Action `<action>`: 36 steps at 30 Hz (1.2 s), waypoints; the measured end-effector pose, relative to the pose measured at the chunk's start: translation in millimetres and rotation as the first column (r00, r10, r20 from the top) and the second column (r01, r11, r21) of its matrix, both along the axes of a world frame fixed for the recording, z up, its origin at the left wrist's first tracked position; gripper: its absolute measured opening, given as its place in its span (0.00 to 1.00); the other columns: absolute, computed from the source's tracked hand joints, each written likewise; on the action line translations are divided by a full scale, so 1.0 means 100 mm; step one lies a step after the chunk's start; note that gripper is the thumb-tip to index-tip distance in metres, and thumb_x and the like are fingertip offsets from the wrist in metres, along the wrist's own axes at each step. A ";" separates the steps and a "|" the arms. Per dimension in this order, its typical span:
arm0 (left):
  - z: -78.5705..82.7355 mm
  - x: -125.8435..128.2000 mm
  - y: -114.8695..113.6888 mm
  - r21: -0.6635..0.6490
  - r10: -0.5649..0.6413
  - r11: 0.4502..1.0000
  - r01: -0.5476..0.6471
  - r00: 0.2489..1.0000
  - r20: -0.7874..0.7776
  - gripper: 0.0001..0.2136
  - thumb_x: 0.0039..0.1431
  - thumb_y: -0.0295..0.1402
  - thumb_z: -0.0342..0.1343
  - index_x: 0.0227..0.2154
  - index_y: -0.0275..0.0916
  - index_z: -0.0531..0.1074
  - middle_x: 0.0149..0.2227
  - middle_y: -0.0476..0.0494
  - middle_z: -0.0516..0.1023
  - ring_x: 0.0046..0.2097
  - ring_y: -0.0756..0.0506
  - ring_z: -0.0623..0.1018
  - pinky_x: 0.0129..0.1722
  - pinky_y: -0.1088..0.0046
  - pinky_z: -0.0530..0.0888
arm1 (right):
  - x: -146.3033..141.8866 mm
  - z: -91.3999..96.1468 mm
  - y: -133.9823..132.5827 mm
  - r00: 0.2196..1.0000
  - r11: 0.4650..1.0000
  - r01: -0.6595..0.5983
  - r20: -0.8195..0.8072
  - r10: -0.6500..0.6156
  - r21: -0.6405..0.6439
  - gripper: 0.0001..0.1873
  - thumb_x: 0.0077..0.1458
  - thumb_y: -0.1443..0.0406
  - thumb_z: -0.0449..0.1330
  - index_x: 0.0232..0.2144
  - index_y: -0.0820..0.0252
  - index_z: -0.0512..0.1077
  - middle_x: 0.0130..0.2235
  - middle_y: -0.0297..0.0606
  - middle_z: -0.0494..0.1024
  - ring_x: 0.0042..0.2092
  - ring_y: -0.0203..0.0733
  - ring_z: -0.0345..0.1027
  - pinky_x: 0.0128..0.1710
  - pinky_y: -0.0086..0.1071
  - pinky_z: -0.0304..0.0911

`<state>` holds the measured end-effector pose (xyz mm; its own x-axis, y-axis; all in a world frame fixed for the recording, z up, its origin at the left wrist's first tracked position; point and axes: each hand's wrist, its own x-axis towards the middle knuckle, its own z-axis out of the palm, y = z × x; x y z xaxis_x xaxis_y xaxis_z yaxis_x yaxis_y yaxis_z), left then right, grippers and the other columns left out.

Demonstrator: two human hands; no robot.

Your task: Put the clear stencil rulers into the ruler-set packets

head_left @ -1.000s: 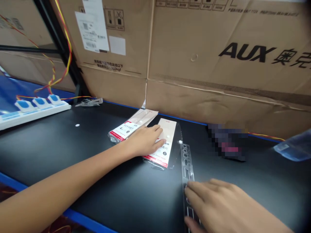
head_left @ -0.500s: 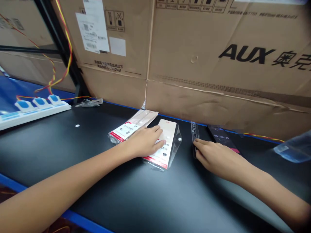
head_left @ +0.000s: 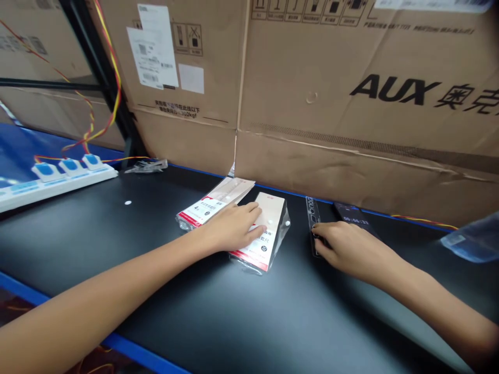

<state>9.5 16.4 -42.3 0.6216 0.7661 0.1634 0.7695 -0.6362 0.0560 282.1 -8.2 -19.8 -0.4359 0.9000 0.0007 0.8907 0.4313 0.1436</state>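
Note:
My left hand [head_left: 237,228] rests on a ruler set package [head_left: 271,208], a white and red card in a clear plastic sleeve. Its fingers lie stretched out over the card and cover part of the print. A second similar package [head_left: 208,205] lies just left of it, partly behind that hand. Over to the right, my right hand [head_left: 346,246] has its thumb and fingertips closed at the right edge of a clear stencil ruler [head_left: 311,208] with cut-out shapes, flat on the table. The fingers hide part of the ruler.
A phone [head_left: 353,215] showing a timer lies behind my right hand on the black table [head_left: 249,322]. A blue-tinted plastic bag [head_left: 473,239] is at far right. On the left stand a power strip [head_left: 78,179] and crumpled plastic [head_left: 148,166]. Large cardboard boxes [head_left: 296,67] line the back.
The view has shifted slightly. My right thumb has parted a little from the fingers above it, and more of the ruler's near end shows. My left hand stays on the package.

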 end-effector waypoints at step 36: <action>-0.11 0.19 -0.10 0.001 0.035 0.999 -0.036 0.988 0.150 0.26 0.71 0.52 0.38 0.56 0.36 0.66 0.60 0.31 0.69 0.61 0.33 0.69 0.57 0.53 0.66 | -0.22 -0.36 -0.16 0.742 0.901 -0.416 -0.526 0.415 0.124 0.15 0.62 0.69 0.53 0.51 0.58 0.69 0.52 0.45 0.74 0.51 0.47 0.68 0.54 0.43 0.65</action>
